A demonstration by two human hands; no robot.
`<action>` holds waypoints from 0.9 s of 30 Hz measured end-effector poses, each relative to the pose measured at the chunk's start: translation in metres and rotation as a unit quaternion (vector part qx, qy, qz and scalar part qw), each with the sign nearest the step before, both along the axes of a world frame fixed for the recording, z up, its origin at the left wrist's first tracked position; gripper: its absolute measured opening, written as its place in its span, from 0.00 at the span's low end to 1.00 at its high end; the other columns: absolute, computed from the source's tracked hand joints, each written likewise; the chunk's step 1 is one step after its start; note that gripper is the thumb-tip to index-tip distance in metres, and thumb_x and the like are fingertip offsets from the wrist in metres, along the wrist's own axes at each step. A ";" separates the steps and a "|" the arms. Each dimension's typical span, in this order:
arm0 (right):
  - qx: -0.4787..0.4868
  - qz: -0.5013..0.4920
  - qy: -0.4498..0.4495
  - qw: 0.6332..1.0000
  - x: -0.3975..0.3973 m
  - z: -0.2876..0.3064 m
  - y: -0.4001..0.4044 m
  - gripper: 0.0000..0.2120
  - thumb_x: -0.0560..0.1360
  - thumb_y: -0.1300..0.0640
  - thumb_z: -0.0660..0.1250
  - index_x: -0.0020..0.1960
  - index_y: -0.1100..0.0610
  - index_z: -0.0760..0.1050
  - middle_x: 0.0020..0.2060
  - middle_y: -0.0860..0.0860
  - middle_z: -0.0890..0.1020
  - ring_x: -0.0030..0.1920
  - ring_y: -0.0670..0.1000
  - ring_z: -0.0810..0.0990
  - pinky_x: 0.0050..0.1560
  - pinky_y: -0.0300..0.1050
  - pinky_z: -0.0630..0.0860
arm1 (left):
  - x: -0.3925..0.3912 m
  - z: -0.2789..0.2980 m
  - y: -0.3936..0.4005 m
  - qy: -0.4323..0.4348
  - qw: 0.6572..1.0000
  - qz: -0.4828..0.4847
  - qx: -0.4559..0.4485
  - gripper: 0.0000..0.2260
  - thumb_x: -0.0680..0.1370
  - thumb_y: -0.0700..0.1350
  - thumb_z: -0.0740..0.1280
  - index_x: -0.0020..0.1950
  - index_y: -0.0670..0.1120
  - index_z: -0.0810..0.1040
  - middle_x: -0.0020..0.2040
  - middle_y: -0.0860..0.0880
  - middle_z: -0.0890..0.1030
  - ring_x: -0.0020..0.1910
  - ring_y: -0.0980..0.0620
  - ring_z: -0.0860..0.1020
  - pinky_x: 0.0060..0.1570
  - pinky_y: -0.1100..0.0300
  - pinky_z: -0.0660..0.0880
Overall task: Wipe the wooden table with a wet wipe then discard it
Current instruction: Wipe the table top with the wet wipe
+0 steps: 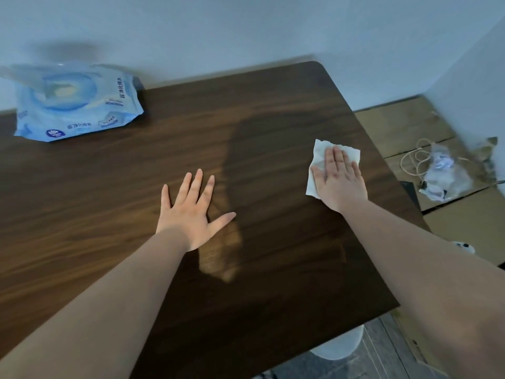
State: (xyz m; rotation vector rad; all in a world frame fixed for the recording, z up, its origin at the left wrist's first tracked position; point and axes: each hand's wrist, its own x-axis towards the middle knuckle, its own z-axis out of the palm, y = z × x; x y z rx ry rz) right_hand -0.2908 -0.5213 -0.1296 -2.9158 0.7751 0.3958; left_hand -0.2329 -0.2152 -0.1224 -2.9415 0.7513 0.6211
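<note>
The dark wooden table [136, 187] fills most of the view. My right hand [340, 180] lies flat, fingers together, pressing a white wet wipe [318, 157] onto the table near its right edge. The wipe sticks out past the fingertips and to the left of the hand. My left hand [191, 212] rests palm down on the middle of the table with fingers spread and nothing under it. A darker damp band [246, 149] runs across the wood between the two hands.
A blue pack of wet wipes [73, 102] lies at the table's far left corner by the wall. To the right, cardboard boxes [404, 127] hold a clear plastic bag [445, 173] and a cable [415, 160]. A white round object [338, 346] shows beneath the near edge.
</note>
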 end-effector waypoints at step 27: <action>0.046 0.237 0.008 0.970 0.064 0.001 0.341 0.30 0.80 0.41 0.36 0.76 0.55 0.34 0.77 0.53 0.38 0.77 0.52 0.38 0.75 0.53 0.38 | -0.059 0.015 0.332 -0.037 0.966 0.255 -0.024 0.38 0.74 0.70 0.44 0.78 0.52 0.40 0.79 0.51 0.40 0.77 0.53 0.39 0.74 0.48 0.41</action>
